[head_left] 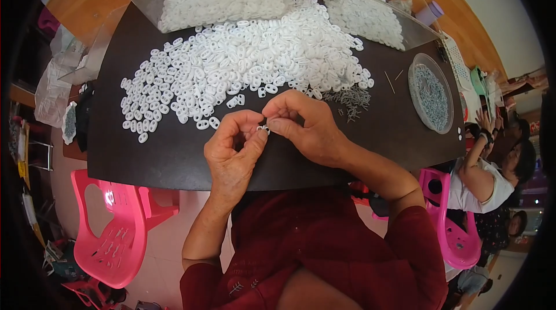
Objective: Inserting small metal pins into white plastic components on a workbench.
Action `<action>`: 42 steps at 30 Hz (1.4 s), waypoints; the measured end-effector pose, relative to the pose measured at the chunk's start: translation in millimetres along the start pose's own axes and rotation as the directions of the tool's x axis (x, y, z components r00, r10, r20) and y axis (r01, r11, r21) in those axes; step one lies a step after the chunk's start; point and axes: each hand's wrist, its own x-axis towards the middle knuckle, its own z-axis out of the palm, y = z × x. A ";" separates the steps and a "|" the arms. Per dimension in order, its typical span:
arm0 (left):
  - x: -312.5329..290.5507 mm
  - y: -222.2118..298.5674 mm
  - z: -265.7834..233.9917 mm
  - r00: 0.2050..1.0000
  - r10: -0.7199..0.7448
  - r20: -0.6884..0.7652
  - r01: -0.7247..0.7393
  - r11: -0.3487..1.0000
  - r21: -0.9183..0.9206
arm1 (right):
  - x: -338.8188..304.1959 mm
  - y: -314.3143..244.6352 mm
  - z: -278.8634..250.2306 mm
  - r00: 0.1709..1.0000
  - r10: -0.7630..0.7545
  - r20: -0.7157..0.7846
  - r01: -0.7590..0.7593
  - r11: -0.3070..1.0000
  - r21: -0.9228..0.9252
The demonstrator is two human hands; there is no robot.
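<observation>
- Pinching a small white piece (263, 128), the left hand (230, 150) holds its grip above the desk (382, 142), near the front edge.
- The right hand (315, 133) has thumb and forefinger at the piece; whether its grip pinches anything, I cannot tell.
- White two-holed pieces (231, 61) lie heaped beyond both hands.
- Grey pins (353, 99) lie beside the heap; more fill a clear round dish (413, 97).

A small-parts assembly workshop, judging by the dark bench (399, 130) heaped with two-holed white pieces (243, 55) and grey pins (353, 100)
</observation>
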 end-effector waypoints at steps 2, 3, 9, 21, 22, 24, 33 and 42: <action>0.0 3.3 3.0 0.999 0.007 -0.035 -0.008 0.999 -0.037 | -2.7 -5.0 2.5 1.000 0.023 -0.021 -0.022 0.999 0.043; 0.4 4.4 3.4 0.998 0.013 -0.069 -0.018 0.997 -0.073 | -3.8 -6.3 3.8 0.998 0.045 -0.043 -0.041 0.995 0.087; 0.9 -4.6 -2.4 0.989 -0.141 -0.034 0.125 0.948 -0.292 | -7.0 -5.7 11.7 0.989 -0.094 -0.112 0.095 0.995 0.008; -2.3 -1.0 -5.8 0.983 -0.181 0.034 0.183 0.947 -0.263 | -7.3 -6.4 4.8 0.996 -0.031 -0.082 0.035 0.998 0.045; -3.0 -0.5 -5.8 0.983 -0.181 0.032 0.183 0.947 -0.263 | -7.1 -6.4 5.0 0.996 -0.031 -0.080 0.035 0.998 0.046; -4.3 1.1 -5.7 0.983 -0.181 0.019 0.181 0.960 -0.216 | -6.7 -6.2 5.4 0.997 -0.042 -0.070 0.046 0.998 0.043; -6.3 2.1 -7.8 0.980 -0.198 0.027 0.200 0.972 -0.125 | -5.6 -7.2 4.3 0.997 -0.071 -0.036 0.070 0.997 -0.028; -6.2 2.8 -9.3 0.978 -0.206 0.037 0.209 0.973 -0.095 | -4.3 -7.5 4.0 0.999 -0.045 0.002 0.045 0.999 -0.029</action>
